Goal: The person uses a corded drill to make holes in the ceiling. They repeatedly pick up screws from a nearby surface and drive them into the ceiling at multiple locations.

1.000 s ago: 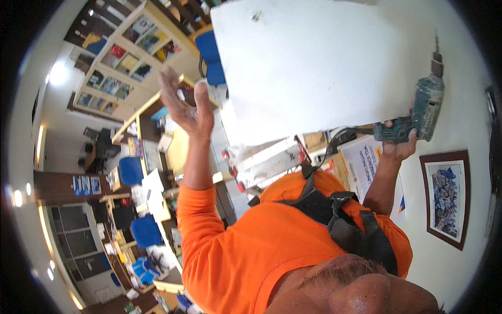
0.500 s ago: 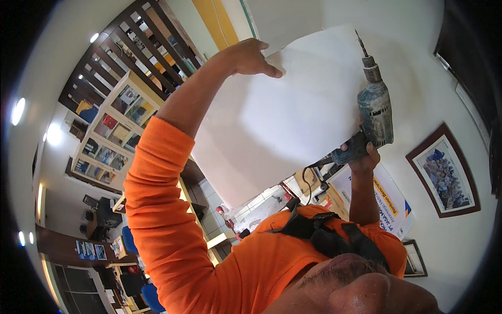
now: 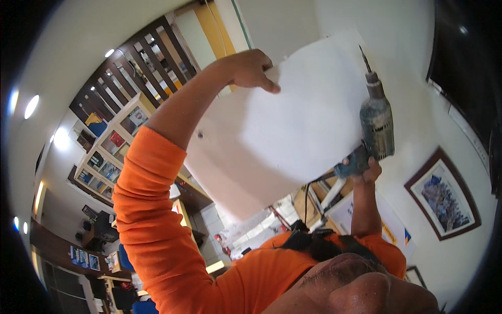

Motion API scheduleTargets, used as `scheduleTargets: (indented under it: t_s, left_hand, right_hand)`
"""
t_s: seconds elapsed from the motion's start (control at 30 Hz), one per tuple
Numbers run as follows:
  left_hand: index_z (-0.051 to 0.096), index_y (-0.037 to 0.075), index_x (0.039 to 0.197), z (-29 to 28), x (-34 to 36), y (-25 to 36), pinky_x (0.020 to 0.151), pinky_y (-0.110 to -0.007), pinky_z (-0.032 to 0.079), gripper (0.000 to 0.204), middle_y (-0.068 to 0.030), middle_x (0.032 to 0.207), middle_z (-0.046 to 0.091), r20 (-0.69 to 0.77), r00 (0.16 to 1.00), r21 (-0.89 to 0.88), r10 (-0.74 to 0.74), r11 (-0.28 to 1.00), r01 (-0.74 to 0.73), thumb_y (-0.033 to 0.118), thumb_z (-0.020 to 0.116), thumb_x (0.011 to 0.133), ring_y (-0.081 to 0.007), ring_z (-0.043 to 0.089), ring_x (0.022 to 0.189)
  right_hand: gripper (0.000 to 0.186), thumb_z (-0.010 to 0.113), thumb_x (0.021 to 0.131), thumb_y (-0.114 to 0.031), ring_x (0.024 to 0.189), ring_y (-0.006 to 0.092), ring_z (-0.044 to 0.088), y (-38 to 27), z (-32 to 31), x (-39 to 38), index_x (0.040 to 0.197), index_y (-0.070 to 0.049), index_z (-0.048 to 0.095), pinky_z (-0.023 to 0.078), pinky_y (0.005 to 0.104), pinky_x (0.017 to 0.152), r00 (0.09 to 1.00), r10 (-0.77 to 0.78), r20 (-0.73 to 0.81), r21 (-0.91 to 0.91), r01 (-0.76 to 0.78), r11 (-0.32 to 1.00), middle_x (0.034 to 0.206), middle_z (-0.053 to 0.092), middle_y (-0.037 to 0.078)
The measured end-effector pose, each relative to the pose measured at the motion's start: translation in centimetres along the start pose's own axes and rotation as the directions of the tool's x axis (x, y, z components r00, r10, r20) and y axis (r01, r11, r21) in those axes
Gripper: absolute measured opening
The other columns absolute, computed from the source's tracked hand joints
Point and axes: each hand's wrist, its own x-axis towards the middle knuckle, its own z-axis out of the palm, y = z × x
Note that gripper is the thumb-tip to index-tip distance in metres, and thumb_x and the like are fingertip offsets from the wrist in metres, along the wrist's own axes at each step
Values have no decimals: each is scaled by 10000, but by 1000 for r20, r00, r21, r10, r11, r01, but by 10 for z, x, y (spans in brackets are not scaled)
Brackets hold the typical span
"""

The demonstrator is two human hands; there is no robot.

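Note:
A large white panel (image 3: 293,110) is held up in front of the pale wall. My left hand (image 3: 251,70) grips its upper left edge, the thumb on the near face and the other fingers partly out of sight behind the edge. In my right hand (image 3: 366,170) is a worn, dusty blue-green power drill (image 3: 377,123), held by its handle. Its thin drill bit (image 3: 365,58) points upward beside the panel's upper right corner. I cannot tell whether the bit touches anything. A small dark spot (image 3: 200,134) shows on the panel near my left forearm.
A framed photo (image 3: 443,193) hangs on the wall right of the drill, below a dark screen-like panel (image 3: 463,63). The drill's cable (image 3: 306,204) hangs down toward my chest. Further off at left stand a glass-fronted cabinet (image 3: 112,138) and a dark slatted partition (image 3: 138,65).
My view has shifted a little, and the drill and left hand sit slightly lower in it. The dark spot on the panel has come into sight. Both hands keep their hold.

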Motion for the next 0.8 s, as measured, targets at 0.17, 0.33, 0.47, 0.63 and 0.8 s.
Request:
scheduleTargets:
  t_s: [0.17, 0.33, 0.47, 0.63, 0.8]
  left_hand:
    - [734, -42, 1110, -43, -15, 16, 851, -392, 556, 611, -189, 1014, 758, -17, 1000, 29, 14, 999, -13, 406, 865, 716, -302, 727, 902]
    - [752, -44, 1047, -70, -41, 21, 786, -397, 550, 576, -194, 944, 750, -62, 995, 68, 78, 995, -74, 408, 862, 708, -291, 720, 845]
    - [739, -54, 1044, -83, -61, 5, 735, -419, 537, 529, -194, 846, 727, -238, 943, 164, 232, 967, -196, 372, 844, 749, -301, 708, 783]
    - [728, -51, 1069, -99, -93, -16, 773, -403, 547, 450, -202, 906, 739, -532, 816, 179, 226, 972, -152, 302, 832, 810, -294, 715, 799]
    - [704, -34, 1162, -138, -113, -62, 804, -392, 561, 474, -208, 998, 747, -738, 672, 59, 65, 998, -32, 265, 841, 821, -281, 736, 865]
  right_hand:
    - [604, 749, 812, -154, 1011, 344, 683, 2, 11, 21, 1369, -67, 531, 562, 569, 741, 995, -53, 90, -19, 54, 998, 1206, 672, 126]
    - [748, 734, 821, -134, 1259, 364, 576, 8, 45, 35, 1494, -112, 407, 470, 692, 1021, 956, -66, 284, 30, 60, 998, 1426, 533, 130]
    - [852, 739, 823, -153, 1509, 408, 283, 1, 48, 45, 1569, -136, 328, 329, 739, 1148, 943, -105, 316, 21, 103, 994, 1623, 302, 180]
    - [849, 762, 793, -159, 1560, 465, 32, -7, 82, 45, 1559, -144, 396, 442, 727, 1066, 924, -188, 333, -31, 210, 977, 1684, 81, 270]
    - [830, 756, 834, -144, 1560, 461, 8, -18, 101, 42, 1571, -113, 374, 461, 711, 1055, 879, -231, 416, -68, 284, 956, 1687, 11, 273]
